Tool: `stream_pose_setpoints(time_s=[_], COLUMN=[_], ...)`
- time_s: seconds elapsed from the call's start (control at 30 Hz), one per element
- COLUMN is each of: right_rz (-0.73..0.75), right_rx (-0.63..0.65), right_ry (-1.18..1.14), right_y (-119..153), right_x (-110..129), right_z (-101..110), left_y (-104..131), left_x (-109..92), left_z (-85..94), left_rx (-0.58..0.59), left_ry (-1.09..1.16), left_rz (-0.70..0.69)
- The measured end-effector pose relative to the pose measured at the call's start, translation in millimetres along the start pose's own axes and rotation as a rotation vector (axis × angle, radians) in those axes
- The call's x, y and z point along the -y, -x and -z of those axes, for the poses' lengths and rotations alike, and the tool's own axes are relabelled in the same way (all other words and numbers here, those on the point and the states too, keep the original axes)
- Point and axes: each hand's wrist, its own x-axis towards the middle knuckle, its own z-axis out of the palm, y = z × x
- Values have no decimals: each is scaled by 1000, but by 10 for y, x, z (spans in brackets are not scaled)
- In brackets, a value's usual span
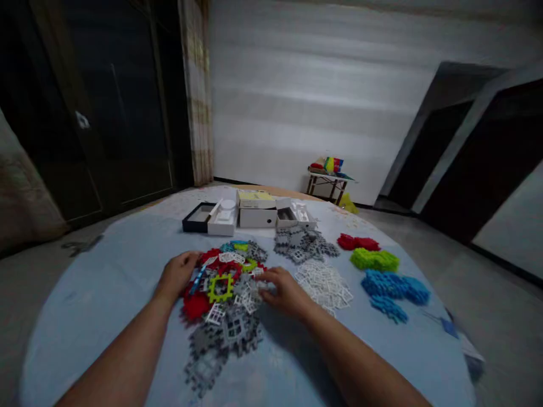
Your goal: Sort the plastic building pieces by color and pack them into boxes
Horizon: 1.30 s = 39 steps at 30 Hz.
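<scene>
- Two bare hands work at the counter [106, 316], standing apart from each other, with the mixed pile [241, 285] of toothed plastic pieces between them, near the counter's middle.
- The left forearm enters from 7 o'clock and points to 1; the left hand [180, 274] rests at the pile's 9-to-10 o'clock edge, back upward, fingers bent inward by the red pieces [197, 306] and the blue striped piece [198, 280]. Its fingertips are partly hidden, so I cannot tell whether they grip anything.
- The right forearm comes from 5 o'clock and points to 10; the right hand [280, 289] reaches the pile's 3 o'clock edge, palm down, forefinger stretched over the thumb, tips at white lattice pieces [248, 299]. Whether one is pinched, I cannot tell.
- A lime square frame [230, 288] lies between the hands; grey pieces [233, 330] spread toward 6 o'clock.
- From the mixed pile, a white heap [324, 284] sits at 3 o'clock, a grey heap [303, 243] at 2, and boxes [258, 217] at 12 to 1.
</scene>
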Motion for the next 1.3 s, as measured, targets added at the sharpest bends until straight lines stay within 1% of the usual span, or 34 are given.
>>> stream_pose_setpoints(time_s=[0.1, 0.2, 0.27, 0.33, 0.43, 0.53, 0.63, 0.77, 0.87, 0.97, 1.03, 1.1, 1.2, 1.3], right_rz=[-38, -99, -150, -183, -155, -48, 49, 100, 110, 94, 89, 89, 85, 54], right_rx=[-110, -225, -300, -376, -446, -416, -284, -80, 20, 85, 95, 75, 15, -64], right_ry=[47, 162, 246, 299, 305, 239, 154, 108, 129, 141, 140, 143, 166, 188], right_y=[78, 194, 276, 335, 356, 313, 251, 188, 170, 176, 185, 189, 183, 181], right_x=[-63, -213, -348, -470, -544, -451, -263, -31, 75, 116, 113, 94, 44, -41], right_z=[311, 588, 717, 773, 706, 515, 292, 65, -20, -55, -71, -85, -73, 27], left_y=[13, 22, 22, 15, 2, -3, -2, -3, -11, -25, -34, -40, -44, -52], left_x=[-37, -63, -73, -80, -94, -108, -112, -97, -78, -54, -40, -30, -19, -5], left_z=[8, 18, 23, 24, 16, 11, 13, 16, 5, -8, -12, -10, -6, -9], left_rx=[9, 5, -6, -18, -25, -24, -21, -17, -14, -15, -16, -12, -4, -8], left_ry=[12, 15, 10, 3, -9, -15, -21, -31, -36, -40, -42, -40, -33, -33], left_rz=[-2, 1, 6, 8, 13, 21, 18, 15, 16, 20, 23, 24, 24, 25])
